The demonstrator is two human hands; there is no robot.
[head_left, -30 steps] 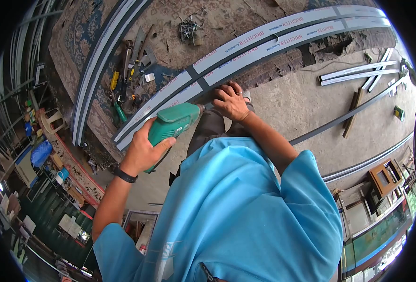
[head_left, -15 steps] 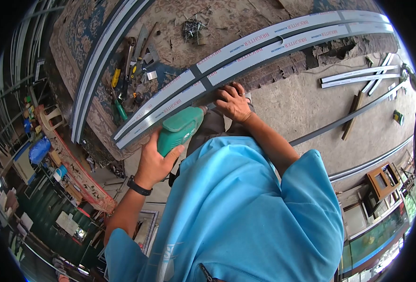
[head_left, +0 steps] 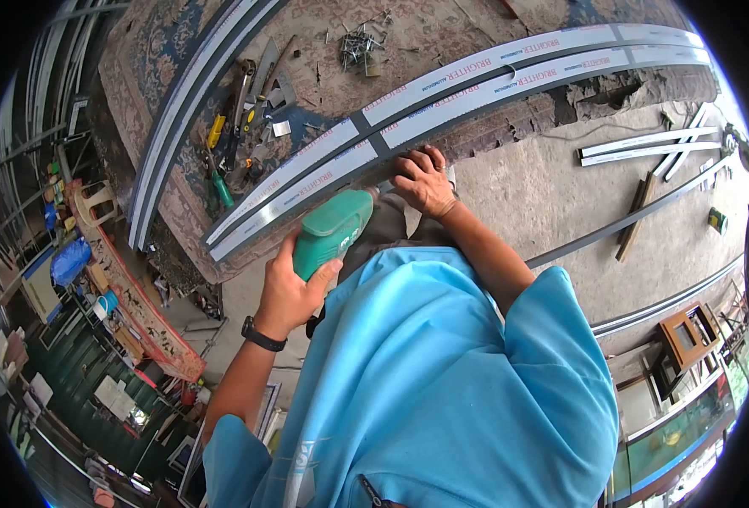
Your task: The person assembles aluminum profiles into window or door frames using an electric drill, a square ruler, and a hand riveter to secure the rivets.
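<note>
My left hand is wrapped round the body of a green power drill, its chuck end pointing up and right toward my right hand. My right hand is curled at the near edge of the carpet-covered table, beside the drill's front end. What its bent fingers hold, if anything, is hidden. Just beyond both hands lie long aluminium profiles with white printed film, joined by a short dark crosspiece near my right fingers. The drill's tip is hard to make out.
On the carpeted table lie a pile of screws, a green-handled screwdriver, and other hand tools. More profiles lie at the left. Metal bars and a wooden strip lie on the floor at right.
The drill and my left hand have shifted slightly right in view and up a little. My right hand stays at the table edge, with its fingers slightly shifted.
</note>
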